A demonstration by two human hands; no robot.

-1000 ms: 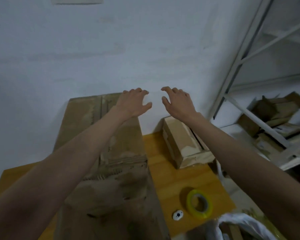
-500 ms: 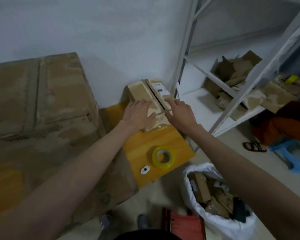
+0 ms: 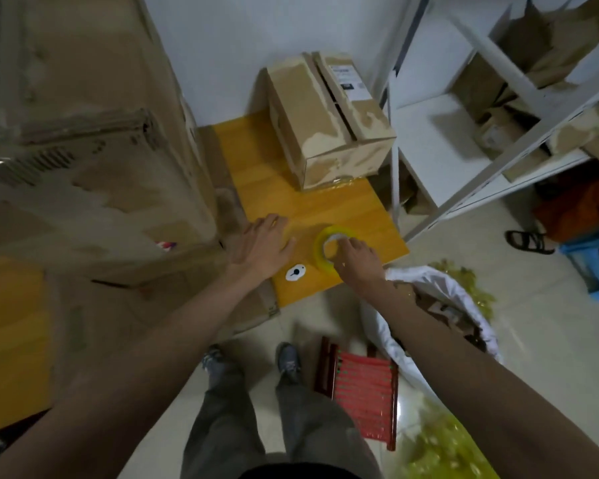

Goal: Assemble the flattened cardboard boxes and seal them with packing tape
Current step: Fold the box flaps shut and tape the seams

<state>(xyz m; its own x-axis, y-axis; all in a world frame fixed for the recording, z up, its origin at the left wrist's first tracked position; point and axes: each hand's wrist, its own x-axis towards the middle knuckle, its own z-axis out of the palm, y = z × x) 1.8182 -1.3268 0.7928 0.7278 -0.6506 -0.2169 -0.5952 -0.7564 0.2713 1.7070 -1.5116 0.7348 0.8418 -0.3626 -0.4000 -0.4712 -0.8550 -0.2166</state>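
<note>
A small assembled cardboard box (image 3: 325, 122) stands at the far end of the orange table (image 3: 267, 174), its top flaps closed with a dark seam between them. Nearer me lies a yellow roll of packing tape (image 3: 322, 254). My right hand (image 3: 355, 261) is on the roll, fingers curled over its rim and into its hole. My left hand (image 3: 260, 247) hovers flat over the table just left of the roll, fingers relaxed, holding nothing.
A very large cardboard box (image 3: 83, 150) fills the left side. A small white disc (image 3: 295, 273) lies by the table's near edge. A white metal shelf (image 3: 464, 140) with cardboard scraps stands right. On the floor are a white sack (image 3: 429, 295) and a red stool (image 3: 363, 385).
Both hands left the small box's top and came back toward me. The right hand now grips the tape roll; the left hangs beside it. The view tilted down.
</note>
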